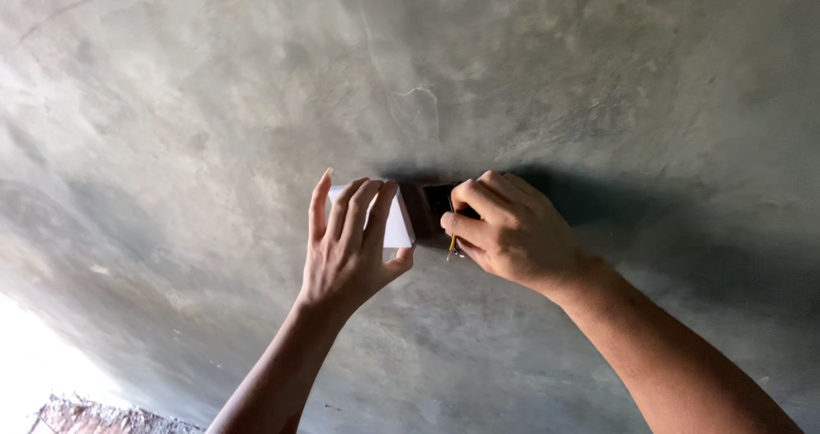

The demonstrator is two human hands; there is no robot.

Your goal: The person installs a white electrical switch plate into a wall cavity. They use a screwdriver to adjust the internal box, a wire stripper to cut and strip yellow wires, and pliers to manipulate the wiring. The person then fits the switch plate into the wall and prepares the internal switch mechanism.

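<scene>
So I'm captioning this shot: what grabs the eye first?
Two hands meet mid-frame against a grey cement surface. The left hand presses a white block flat to it. The right hand works at a dark recess beside the block, a thin yellow-tipped tool poking below its fingers.

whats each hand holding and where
Left hand grips the white plate by its face and lower edge. Right hand pinches a thin yellow-tipped tool; grip spot hidden.
</scene>
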